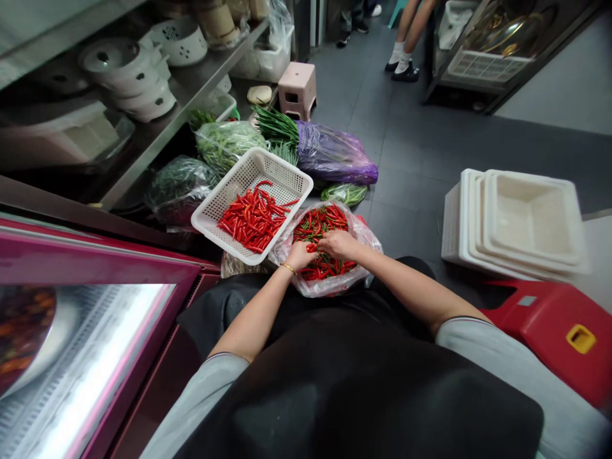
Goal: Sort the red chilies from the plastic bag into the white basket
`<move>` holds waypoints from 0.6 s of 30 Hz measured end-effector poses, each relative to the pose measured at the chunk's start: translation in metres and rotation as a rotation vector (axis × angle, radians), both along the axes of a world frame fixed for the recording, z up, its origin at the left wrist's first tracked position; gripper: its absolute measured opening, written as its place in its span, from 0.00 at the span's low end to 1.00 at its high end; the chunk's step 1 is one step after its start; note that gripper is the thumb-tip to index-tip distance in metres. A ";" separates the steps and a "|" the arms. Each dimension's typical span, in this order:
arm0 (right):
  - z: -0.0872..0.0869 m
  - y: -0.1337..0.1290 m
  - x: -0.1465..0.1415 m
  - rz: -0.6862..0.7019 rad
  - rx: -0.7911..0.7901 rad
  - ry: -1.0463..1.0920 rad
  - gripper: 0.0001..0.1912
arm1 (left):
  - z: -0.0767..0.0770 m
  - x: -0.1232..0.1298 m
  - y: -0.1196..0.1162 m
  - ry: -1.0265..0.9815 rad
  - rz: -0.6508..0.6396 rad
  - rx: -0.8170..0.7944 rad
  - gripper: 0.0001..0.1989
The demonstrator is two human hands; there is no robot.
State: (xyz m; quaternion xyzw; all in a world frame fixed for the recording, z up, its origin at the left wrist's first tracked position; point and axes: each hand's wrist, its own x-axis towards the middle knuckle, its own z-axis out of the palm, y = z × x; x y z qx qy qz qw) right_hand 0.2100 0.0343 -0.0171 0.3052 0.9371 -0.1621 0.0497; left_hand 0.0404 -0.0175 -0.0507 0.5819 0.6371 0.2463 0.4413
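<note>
Both of my hands work close together over a clear plastic bag (370,239) full of red chili peppers (325,222), many with green stems. My left hand (301,255), with a gold bracelet at the wrist, is closed on red chili peppers that show at its fingertips. Just beside it, my right hand (337,244) has its fingers pinched together; what lies between them is too small to make out. Left of the bag, a white perforated basket (220,231) stands tilted, holding a pile of red chilies (255,220) that mostly show no stems.
Bagged greens (232,143) and a purple bag (335,153) of long green stalks lie beyond the basket. A pink stool (297,89) stands behind them. Stacked white tubs (521,223) and a red bin (559,325) are at right. A metal shelf (191,102) runs along the left; a person's legs (414,32) show far ahead.
</note>
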 end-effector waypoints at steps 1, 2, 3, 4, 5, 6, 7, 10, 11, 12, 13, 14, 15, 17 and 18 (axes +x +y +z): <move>0.000 -0.005 0.001 -0.065 -0.052 0.056 0.16 | 0.001 0.004 -0.002 0.017 -0.002 -0.003 0.13; -0.002 -0.009 0.000 -0.151 -0.130 0.135 0.15 | 0.003 0.005 -0.005 0.013 0.008 0.009 0.14; -0.005 -0.013 -0.001 -0.251 -0.243 0.236 0.14 | 0.008 0.005 -0.008 -0.014 0.013 0.035 0.14; -0.008 -0.015 -0.003 -0.351 -0.389 0.355 0.14 | 0.014 0.002 -0.010 -0.060 0.003 0.070 0.13; -0.012 -0.015 -0.005 -0.443 -0.555 0.479 0.15 | 0.021 -0.003 -0.013 -0.119 -0.028 0.102 0.13; -0.015 -0.015 -0.007 -0.524 -0.719 0.593 0.15 | 0.029 -0.009 -0.015 -0.183 -0.078 0.117 0.12; -0.018 -0.013 -0.008 -0.589 -0.849 0.686 0.16 | 0.037 -0.015 -0.017 -0.249 -0.136 0.105 0.12; -0.017 -0.006 -0.009 -0.657 -0.949 0.756 0.19 | 0.049 -0.033 -0.019 -0.395 -0.159 -0.036 0.15; -0.013 -0.004 -0.009 -0.616 -0.909 0.719 0.20 | 0.049 -0.036 -0.019 -0.428 -0.123 -0.086 0.16; -0.008 -0.003 -0.009 -0.542 -0.854 0.669 0.20 | 0.048 -0.038 -0.019 -0.461 -0.086 -0.132 0.16; -0.003 -0.004 -0.011 -0.449 -0.795 0.612 0.21 | 0.045 -0.039 -0.019 -0.495 -0.065 -0.180 0.17; 0.003 -0.005 -0.013 -0.356 -0.740 0.553 0.21 | 0.042 -0.037 -0.020 -0.527 -0.066 -0.233 0.17; 0.008 -0.009 -0.016 -0.279 -0.685 0.498 0.22 | 0.039 -0.035 -0.020 -0.556 -0.080 -0.286 0.16; 0.015 -0.018 -0.022 -0.208 -0.539 0.404 0.25 | 0.034 -0.026 -0.022 -0.607 -0.073 -0.353 0.15; 0.015 -0.024 -0.025 -0.208 -0.433 0.357 0.25 | 0.032 -0.021 -0.024 -0.634 -0.032 -0.370 0.15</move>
